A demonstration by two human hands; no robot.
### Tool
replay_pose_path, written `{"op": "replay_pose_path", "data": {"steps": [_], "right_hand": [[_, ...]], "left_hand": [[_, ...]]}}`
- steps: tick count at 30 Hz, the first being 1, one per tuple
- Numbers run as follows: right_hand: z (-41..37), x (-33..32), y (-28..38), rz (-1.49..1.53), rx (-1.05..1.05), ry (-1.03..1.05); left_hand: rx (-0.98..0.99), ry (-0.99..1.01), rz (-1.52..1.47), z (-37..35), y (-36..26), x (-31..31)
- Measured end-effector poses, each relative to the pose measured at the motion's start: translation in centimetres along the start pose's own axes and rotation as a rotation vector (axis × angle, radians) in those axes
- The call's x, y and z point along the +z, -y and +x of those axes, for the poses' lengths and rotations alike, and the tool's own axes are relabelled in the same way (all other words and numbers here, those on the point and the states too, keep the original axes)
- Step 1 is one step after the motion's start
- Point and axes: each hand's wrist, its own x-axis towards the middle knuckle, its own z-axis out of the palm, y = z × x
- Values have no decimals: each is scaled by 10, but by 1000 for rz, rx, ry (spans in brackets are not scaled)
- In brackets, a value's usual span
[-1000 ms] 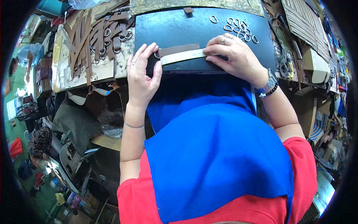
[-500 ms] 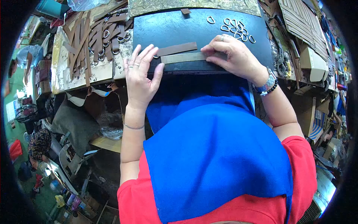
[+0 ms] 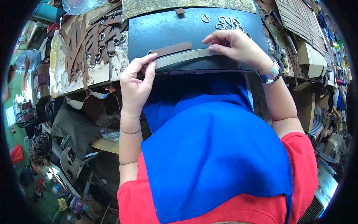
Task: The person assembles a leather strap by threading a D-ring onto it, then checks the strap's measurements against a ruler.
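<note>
Seemingly we hold the long pale leather strip [image 3: 184, 56] stretched along the near edge of the black padded work board [image 3: 179, 26], top centre of the frame. Our left hand [image 3: 136, 80] pinches its left end between thumb and forefinger; our right hand [image 3: 238, 46], fingers curled, nips the right end. Next, we judge, it needs careful lining up with the short brown leather strip [image 3: 171, 49] just above. Fingers hide both ends.
</note>
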Motion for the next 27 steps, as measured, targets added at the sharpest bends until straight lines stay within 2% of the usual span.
{"op": "replay_pose_path", "data": {"steps": [1,3,5,8,10,12,14,18,19,22,23,24,26,27], "right_hand": [[1,-4,1,-19,20,29],[1,-4,-2,203,26,25],[1,-12,-2,386,45,52],[-2,-10,3,1072,-13,-40],[4,6,2,1187,-100,-58],[6,23,21,1064,-25,-100],[11,38,21,950,26,-94],[20,50,29,840,-45,-202],[21,50,30,831,-51,-212],[15,31,40,685,-23,134],[12,29,47,611,103,194],[11,27,52,546,99,215],[15,37,37,418,-51,114],[15,36,35,394,-54,100]], "left_hand": [[-32,13,-37,-1,1,-3],[-93,38,-111,-1,2,-7],[-156,-27,-267,-1,0,-8],[-202,-128,-481,0,0,-7],[-197,-163,-579,-1,0,-4],[-252,-202,-616,-5,-5,9],[-258,-136,-590,-10,-11,23],[-288,183,-544,-24,-20,36],[-235,146,-567,-25,-21,38],[-139,45,-689,-11,-22,33],[-193,1,-843,-6,-23,28],[-245,-45,-997,-2,-22,23],[-250,-76,-908,4,-16,13],[-251,-87,-867,5,-13,11]]}}
